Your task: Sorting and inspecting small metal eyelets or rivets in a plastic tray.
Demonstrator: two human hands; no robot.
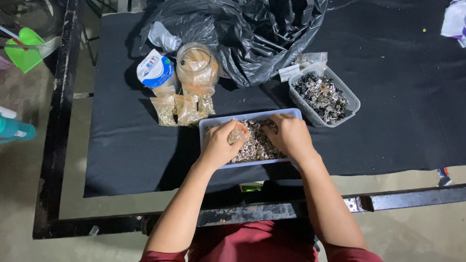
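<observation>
Both hands are inside a pale blue rectangular tray (209, 122) filled with small silvery metal pieces (256, 148). My left hand (218, 144) is closed around a small clear plastic bag (238, 133) held over the pieces. My right hand (290, 137) rests palm down on the pieces at the tray's right side, fingers curled into them toward the bag. Whether it grips any pieces is hidden under the hand.
A clear tub (350, 103) of dark and silvery metal clips stands to the right. Several small filled bags (184, 109) lie left of the tray, before a glass jar (196, 65) and a blue-and-white container (156, 72). A black plastic bag (252, 34) lies behind. Black cloth (403, 97) covers the table.
</observation>
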